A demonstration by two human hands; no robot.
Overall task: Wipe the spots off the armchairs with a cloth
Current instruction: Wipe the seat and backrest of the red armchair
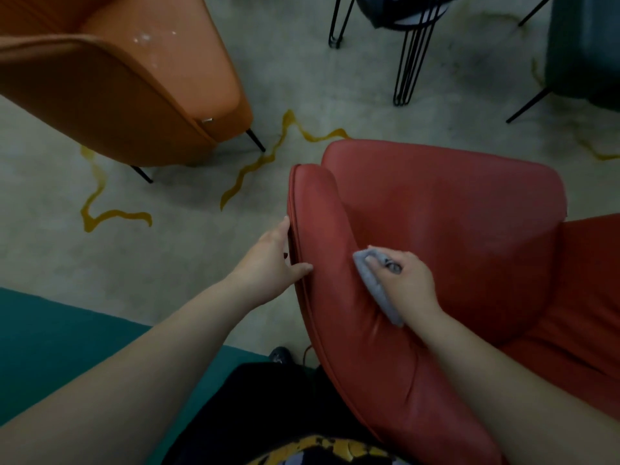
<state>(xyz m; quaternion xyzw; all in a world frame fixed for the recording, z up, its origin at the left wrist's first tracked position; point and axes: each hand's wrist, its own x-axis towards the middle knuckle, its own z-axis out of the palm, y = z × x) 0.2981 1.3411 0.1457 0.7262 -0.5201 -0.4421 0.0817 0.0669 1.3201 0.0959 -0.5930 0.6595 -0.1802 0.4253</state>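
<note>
My right hand (407,280) gripped the grey cloth (375,285), pressed on the red armchair's (453,209) inner left arm, its long axis running along that arm. My left hand (273,260), fingers extended, braced the arm's outer edge. White spots (146,38) remained on the orange armchair (141,85), far-left.

Red armchair (436,209), grey cloth (372,283), orange armchair (134,88) flecked white.
</note>
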